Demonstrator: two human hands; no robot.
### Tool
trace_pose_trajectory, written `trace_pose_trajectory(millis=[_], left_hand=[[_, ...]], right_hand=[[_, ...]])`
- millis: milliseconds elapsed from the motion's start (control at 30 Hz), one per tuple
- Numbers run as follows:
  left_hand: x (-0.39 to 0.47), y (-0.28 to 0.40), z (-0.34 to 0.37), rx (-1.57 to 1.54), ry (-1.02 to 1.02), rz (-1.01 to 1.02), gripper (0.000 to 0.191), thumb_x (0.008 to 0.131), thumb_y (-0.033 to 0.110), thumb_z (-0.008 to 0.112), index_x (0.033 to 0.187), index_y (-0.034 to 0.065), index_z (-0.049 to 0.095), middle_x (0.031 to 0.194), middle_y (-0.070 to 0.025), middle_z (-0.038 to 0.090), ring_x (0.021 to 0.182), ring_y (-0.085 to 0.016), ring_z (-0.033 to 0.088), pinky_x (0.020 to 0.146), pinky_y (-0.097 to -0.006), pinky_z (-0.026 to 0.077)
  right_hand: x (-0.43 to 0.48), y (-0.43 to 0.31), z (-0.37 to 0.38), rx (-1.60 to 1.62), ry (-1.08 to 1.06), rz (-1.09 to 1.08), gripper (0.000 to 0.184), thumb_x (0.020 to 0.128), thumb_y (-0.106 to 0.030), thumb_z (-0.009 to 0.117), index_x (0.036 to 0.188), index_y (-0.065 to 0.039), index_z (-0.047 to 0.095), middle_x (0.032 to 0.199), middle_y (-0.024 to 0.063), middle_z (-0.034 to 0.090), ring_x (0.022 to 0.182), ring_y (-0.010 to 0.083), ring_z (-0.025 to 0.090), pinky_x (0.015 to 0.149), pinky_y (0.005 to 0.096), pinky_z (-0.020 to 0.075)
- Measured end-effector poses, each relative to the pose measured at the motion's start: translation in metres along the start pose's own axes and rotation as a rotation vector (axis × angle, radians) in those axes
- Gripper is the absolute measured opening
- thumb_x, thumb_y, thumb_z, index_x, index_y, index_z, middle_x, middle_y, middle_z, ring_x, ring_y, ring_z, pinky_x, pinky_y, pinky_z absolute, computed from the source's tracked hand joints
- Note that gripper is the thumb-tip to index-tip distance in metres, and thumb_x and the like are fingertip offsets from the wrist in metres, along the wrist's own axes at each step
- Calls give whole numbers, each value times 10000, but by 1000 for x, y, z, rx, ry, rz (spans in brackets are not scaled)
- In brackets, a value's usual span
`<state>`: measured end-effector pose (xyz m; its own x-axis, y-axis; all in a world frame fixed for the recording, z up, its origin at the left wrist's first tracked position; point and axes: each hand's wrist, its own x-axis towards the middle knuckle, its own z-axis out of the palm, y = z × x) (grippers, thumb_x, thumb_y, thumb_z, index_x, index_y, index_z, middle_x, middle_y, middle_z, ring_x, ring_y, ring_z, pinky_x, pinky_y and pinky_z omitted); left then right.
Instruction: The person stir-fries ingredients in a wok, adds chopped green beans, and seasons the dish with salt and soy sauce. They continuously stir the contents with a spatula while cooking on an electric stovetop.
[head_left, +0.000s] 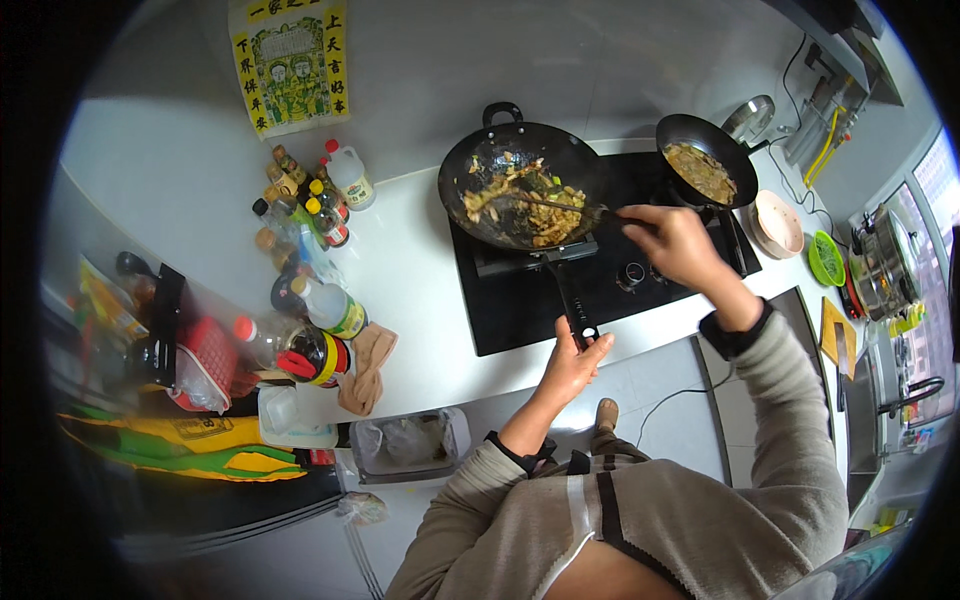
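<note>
My left hand (570, 361) grips the long black handle (571, 300) of a wok. The black wok (465, 161) sits over the left burner of a black glass cooktop (487, 322). My right hand (673, 241) holds a dark cooking utensil (559, 205), its shaft reaching down into the wok; its working end is hard to make out among the food. Chopped, browned food with green pieces (555, 217) lies in the wok. Over the right burner stands a black frying pan (671, 131) with brownish food in liquid (701, 172).
Sauce bottles (328, 225), a white jug (350, 178) and a brown cloth (367, 367) line the counter's left. At the right are a pink bowl (777, 225), a green bowl of chopped greens (826, 259), a steamer pot (889, 255) and a knife on a cutting board (834, 330). A bin (409, 476) stands below.
</note>
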<state>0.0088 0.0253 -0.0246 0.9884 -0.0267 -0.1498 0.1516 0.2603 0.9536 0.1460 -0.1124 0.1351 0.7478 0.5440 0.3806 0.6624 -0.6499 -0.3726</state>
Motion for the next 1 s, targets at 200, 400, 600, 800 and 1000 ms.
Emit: trace_pose_trajectory(millis=[200, 400, 600, 800, 1000], left_hand=[[-2, 4, -1, -3, -11, -10, 399, 948, 278, 665, 1101, 98, 344, 784, -1, 482, 563, -62, 483, 456, -215, 419], [-3, 4, 2, -14, 13, -12, 386, 944, 268, 669, 1084, 100, 351, 785, 0, 481, 566, -60, 485, 458, -211, 418], [-3, 7, 5, -37, 31, 4, 366, 944, 258, 667, 1062, 99, 360, 785, -5, 484, 552, -65, 488, 450, -216, 416], [-2, 2, 2, -4, 37, -14, 383, 942, 258, 664, 1072, 97, 342, 774, -5, 488, 545, -67, 488, 443, -216, 407], [-5, -36, -2, 23, -88, -27, 567, 936, 227, 674, 1330, 58, 303, 817, -15, 517, 579, -68, 502, 464, -211, 416]], right_hand=[[5, 34, 57, -188, 68, -8, 299, 835, -202, 692, 1123, -124, 705, 834, 154, 672, 712, 368, 655, 658, 451, 532], [-6, 14, -61, -265, -59, -90, 236, 824, -157, 696, 1046, -88, 736, 828, 166, 707, 749, 338, 684, 693, 401, 553], [-6, -7, -98, -374, -198, -70, 218, 819, -147, 708, 1030, -101, 745, 786, 157, 702, 728, 319, 685, 691, 381, 547], [-9, 37, 31, -332, 102, 12, 249, 864, -224, 670, 1104, -164, 694, 800, 123, 638, 675, 354, 656, 585, 456, 532], [-55, 59, 76, 0, 133, 99, 360, 891, -300, 640, 1210, -131, 637, 1003, 155, 680, 937, 357, 658, 787, 464, 543]])
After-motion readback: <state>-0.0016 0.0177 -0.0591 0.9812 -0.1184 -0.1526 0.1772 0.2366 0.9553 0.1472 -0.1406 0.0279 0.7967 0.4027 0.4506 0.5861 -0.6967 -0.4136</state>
